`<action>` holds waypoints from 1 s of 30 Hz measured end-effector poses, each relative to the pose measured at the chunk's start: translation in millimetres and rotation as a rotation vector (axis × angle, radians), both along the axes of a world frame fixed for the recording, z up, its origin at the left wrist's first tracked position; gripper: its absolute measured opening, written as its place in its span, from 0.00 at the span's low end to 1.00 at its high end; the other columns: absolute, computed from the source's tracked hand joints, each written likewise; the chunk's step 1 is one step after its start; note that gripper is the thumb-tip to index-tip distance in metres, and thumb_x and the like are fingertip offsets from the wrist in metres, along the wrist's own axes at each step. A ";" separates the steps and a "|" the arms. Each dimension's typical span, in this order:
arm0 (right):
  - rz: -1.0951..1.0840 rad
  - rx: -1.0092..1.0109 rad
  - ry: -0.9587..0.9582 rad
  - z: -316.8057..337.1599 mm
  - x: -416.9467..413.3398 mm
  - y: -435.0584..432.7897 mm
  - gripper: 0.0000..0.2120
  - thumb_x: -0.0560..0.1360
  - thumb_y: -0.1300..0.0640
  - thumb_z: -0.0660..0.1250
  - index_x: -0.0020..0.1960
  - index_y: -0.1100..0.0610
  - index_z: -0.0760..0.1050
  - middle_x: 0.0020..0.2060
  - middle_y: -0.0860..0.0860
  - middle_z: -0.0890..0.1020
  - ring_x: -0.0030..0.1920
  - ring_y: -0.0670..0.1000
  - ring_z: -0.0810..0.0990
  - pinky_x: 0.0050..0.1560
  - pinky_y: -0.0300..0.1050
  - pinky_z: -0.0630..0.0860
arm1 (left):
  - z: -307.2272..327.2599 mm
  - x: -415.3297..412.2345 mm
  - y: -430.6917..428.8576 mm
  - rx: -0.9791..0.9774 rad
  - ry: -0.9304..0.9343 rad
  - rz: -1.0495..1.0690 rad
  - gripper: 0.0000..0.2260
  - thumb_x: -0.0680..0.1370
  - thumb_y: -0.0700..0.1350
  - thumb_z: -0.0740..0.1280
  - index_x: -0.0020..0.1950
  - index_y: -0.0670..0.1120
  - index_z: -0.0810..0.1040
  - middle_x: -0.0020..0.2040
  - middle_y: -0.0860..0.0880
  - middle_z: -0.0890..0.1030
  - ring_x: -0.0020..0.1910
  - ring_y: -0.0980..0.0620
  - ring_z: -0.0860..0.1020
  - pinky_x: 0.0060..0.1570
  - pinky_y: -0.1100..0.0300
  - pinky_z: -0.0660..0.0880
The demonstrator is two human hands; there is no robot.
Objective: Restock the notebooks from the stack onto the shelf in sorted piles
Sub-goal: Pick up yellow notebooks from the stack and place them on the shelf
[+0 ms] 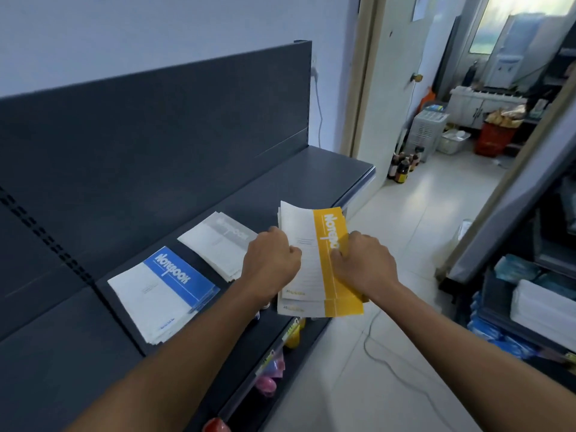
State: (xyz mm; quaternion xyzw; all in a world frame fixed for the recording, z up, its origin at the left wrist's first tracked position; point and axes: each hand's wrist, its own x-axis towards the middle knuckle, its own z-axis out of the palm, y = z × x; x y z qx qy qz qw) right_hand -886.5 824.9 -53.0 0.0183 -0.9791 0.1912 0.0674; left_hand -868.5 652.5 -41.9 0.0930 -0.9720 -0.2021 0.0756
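Forearms [187, 353] enter from the lower edge; left hand [271, 257] and right hand [364, 260], fingers curled, each pinch one side of a bundle of yellow notebooks [308, 275]; bundle held in the air over the front lip of the shelf [280, 182], right of the grey pile [218, 241]; blue pile [165, 285] further left. Risk: copies already sit staggered; a slack grip could let the lower ones slide off past the lip, or land askew on the grey pile.
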 end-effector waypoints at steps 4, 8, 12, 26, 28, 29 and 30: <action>0.007 -0.029 -0.035 -1.7 -33.9 22.0 0.11 0.77 0.45 0.61 0.47 0.53 0.71 0.43 0.50 0.79 0.42 0.56 0.79 0.43 0.53 0.79 | -1.0 -24.4 22.0 0.007 -0.023 0.046 0.11 0.79 0.51 0.64 0.52 0.43 0.72 0.46 0.47 0.77 0.43 0.47 0.78 0.37 0.54 0.77; 0.047 -0.063 -0.042 -2.1 -73.7 29.4 0.10 0.76 0.45 0.62 0.47 0.52 0.71 0.42 0.49 0.78 0.39 0.54 0.78 0.38 0.48 0.73 | -1.1 -52.8 29.1 -0.015 -0.005 0.092 0.10 0.79 0.50 0.64 0.48 0.43 0.71 0.40 0.50 0.73 0.37 0.50 0.74 0.29 0.58 0.66; 0.092 -0.047 -0.031 1.0 -114.4 31.0 0.10 0.76 0.46 0.63 0.47 0.54 0.71 0.41 0.49 0.76 0.39 0.54 0.75 0.37 0.47 0.70 | 0.9 -89.0 29.9 -0.023 -0.030 0.126 0.10 0.79 0.49 0.64 0.48 0.42 0.72 0.40 0.49 0.74 0.39 0.48 0.75 0.30 0.58 0.67; 0.274 0.006 -0.015 21.4 -247.0 -21.1 0.12 0.76 0.46 0.65 0.48 0.54 0.70 0.38 0.47 0.74 0.38 0.53 0.74 0.37 0.47 0.69 | 5.2 -189.7 -14.0 0.002 0.040 0.295 0.12 0.77 0.47 0.63 0.36 0.45 0.67 0.36 0.50 0.72 0.31 0.53 0.68 0.25 0.61 0.61; 0.320 0.002 -0.023 16.3 -255.2 -32.5 0.11 0.76 0.46 0.65 0.48 0.54 0.69 0.38 0.47 0.72 0.37 0.51 0.72 0.35 0.46 0.66 | 0.1 -190.9 -21.3 0.026 0.019 0.336 0.11 0.77 0.47 0.63 0.37 0.45 0.67 0.37 0.49 0.72 0.32 0.52 0.69 0.26 0.60 0.62; 0.344 0.001 -0.028 13.8 -259.4 -37.7 0.11 0.77 0.46 0.65 0.48 0.54 0.69 0.39 0.47 0.72 0.38 0.52 0.73 0.36 0.46 0.67 | -1.8 -191.6 -23.9 0.037 0.001 0.364 0.11 0.77 0.47 0.63 0.37 0.45 0.67 0.37 0.49 0.71 0.33 0.52 0.69 0.27 0.60 0.63; 0.366 0.000 -0.034 11.6 -263.6 -42.5 0.11 0.77 0.47 0.65 0.49 0.54 0.69 0.41 0.48 0.73 0.39 0.52 0.73 0.37 0.46 0.67 | -3.0 -192.7 -26.2 0.041 -0.018 0.394 0.11 0.77 0.47 0.63 0.37 0.45 0.66 0.37 0.49 0.70 0.34 0.51 0.68 0.27 0.60 0.62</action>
